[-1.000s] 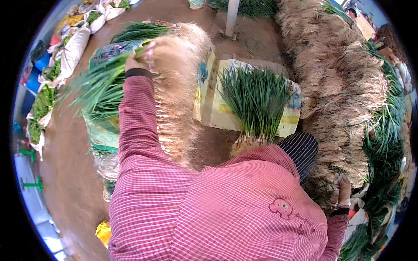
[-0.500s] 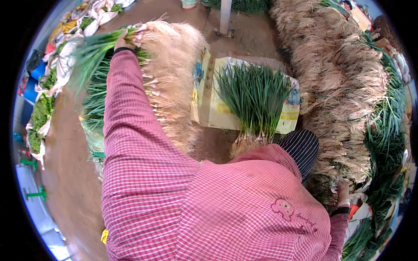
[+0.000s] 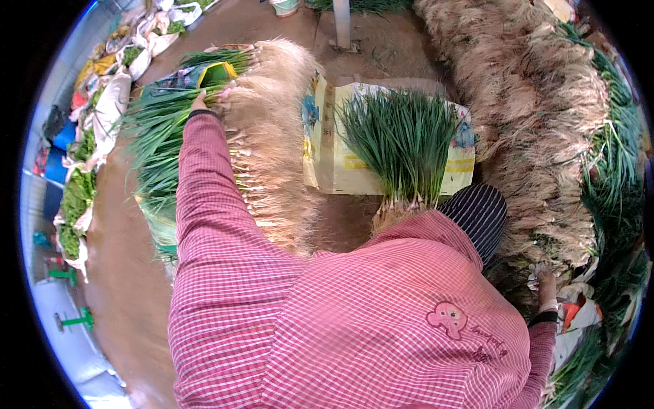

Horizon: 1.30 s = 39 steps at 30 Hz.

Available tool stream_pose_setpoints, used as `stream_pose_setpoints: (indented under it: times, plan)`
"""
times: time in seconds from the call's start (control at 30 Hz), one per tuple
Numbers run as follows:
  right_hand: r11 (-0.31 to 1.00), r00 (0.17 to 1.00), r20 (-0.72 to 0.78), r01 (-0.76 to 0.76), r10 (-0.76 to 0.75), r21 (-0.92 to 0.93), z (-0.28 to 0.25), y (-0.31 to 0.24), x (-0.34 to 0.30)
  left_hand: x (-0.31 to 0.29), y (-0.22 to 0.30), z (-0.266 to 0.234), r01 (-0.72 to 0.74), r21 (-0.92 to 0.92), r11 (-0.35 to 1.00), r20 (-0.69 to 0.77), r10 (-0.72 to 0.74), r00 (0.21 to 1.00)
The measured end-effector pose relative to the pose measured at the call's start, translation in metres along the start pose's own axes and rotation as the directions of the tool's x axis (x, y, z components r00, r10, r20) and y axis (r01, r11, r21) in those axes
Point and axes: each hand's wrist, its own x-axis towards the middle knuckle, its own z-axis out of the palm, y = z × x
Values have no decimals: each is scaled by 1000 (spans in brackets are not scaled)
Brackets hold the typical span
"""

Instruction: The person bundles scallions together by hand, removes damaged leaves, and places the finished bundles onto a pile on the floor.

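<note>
At the far left, my left hand (image 3: 199,102) is closed round a bunch of spring onions (image 3: 167,109), near its pale bulb ends. The bunch rests on a long row of spring onions, green leaves to the left and dry tan roots (image 3: 272,129) to the right. My right hand (image 3: 545,281) is low on the right, at the near end of a large rooty heap of spring onions (image 3: 524,136); its fingers are too small and partly hidden to read. Before me a loose bundle of spring onions (image 3: 402,150) lies on a flattened yellow-white sack (image 3: 334,163), roots towards me.
A grey post (image 3: 342,24) stands at the back, with a pale bucket (image 3: 285,7) left of it. White sacks of leafy greens (image 3: 78,191) line the left side. A blue-and-yellow sack (image 3: 218,71) shows among the left row. My striped knee (image 3: 480,218) is beside the bundle.
My left hand has brought the bunch nearer to me and down onto the row; the blue-and-yellow sack behind it now shows. The right hand stays at the heap. The whole view has shifted slightly.
</note>
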Motion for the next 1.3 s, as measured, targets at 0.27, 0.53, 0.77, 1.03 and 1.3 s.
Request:
stream_pose_setpoints:
  times: [0.27,0.53,0.77,1.03,1.3]
  plan:
    - [990,997,-34,-68,72,125,-3,58,-3,-39,-28,-10,-25,604,797,-163,154,975]
    - [978,993,44,-119,113,173,16,50,-2,-54,36,-23,174,779,-602,24,306,952]
    - [963,982,34,-188,185,192,29,72,-7,-57,70,42,172,572,-802,103,279,955]
    - [981,990,64,-137,129,140,37,88,-4,-46,-14,3,-97,473,-876,640,265,721]
    - [973,975,-24,-223,222,-64,66,95,10,-86,-67,-16,76,922,-379,252,738,626]
